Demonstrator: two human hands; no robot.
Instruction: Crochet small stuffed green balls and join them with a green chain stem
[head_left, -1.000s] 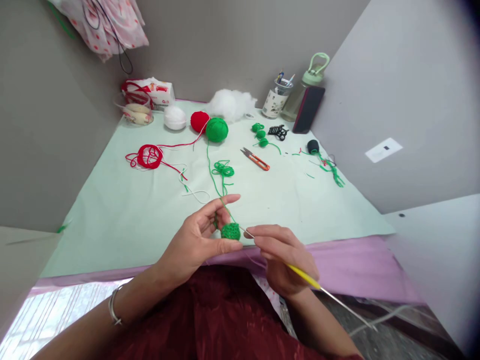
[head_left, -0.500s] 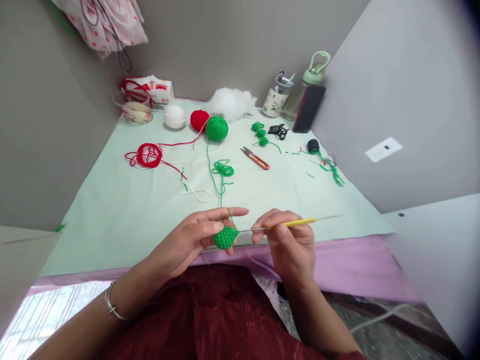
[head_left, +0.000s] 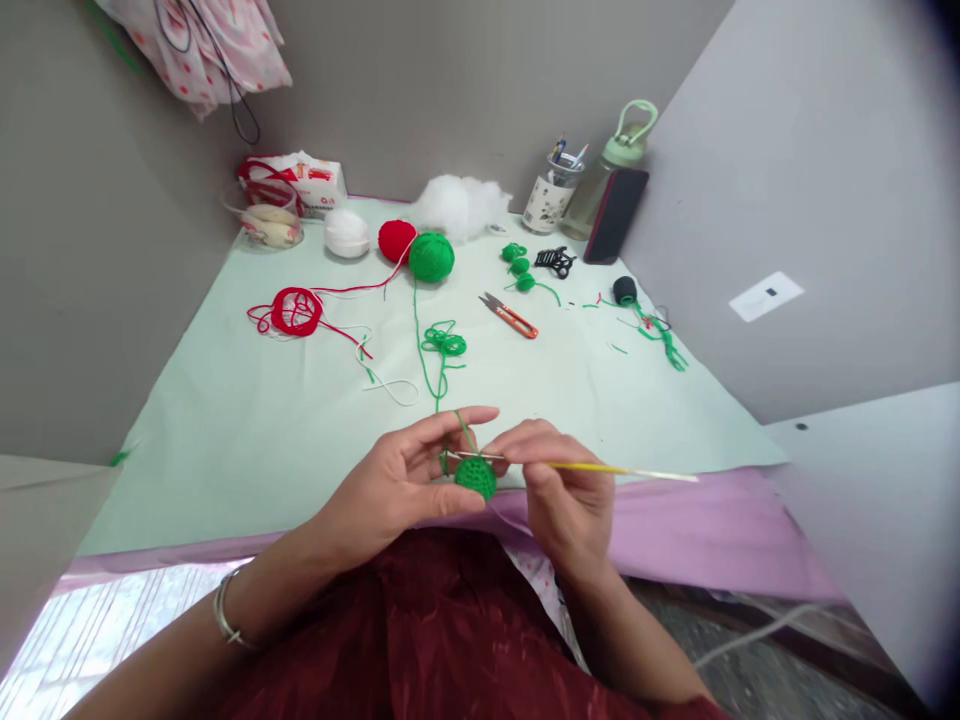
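My left hand (head_left: 420, 475) pinches a small round green crochet piece (head_left: 475, 479) between thumb and fingers. Green yarn runs over its raised index finger and back to the green yarn ball (head_left: 432, 258). In my right hand (head_left: 562, 480) is a crochet hook (head_left: 592, 467) with a yellow handle, closed in the fingers like a pen. The hook's metal shaft lies across the top edge of the crochet piece, its tip near the left hand's fingers. A loose tangle of green yarn (head_left: 445, 341) rests on the table beyond my hands.
Orange-handled thread snips (head_left: 510, 315) lie mid-table. Farther back are a red yarn ball (head_left: 396, 241), a white yarn ball (head_left: 346, 233) and white stuffing (head_left: 462, 206). A pen cup (head_left: 551, 196), a bottle (head_left: 616, 170) and a phone (head_left: 616, 215) stand at the back right. Red yarn (head_left: 296, 312) lies left.
My right hand has moved left, bringing the hook across the crochet piece. The piece has turned and shifted right in my left hand, whose thumb now lies along its lower edge.
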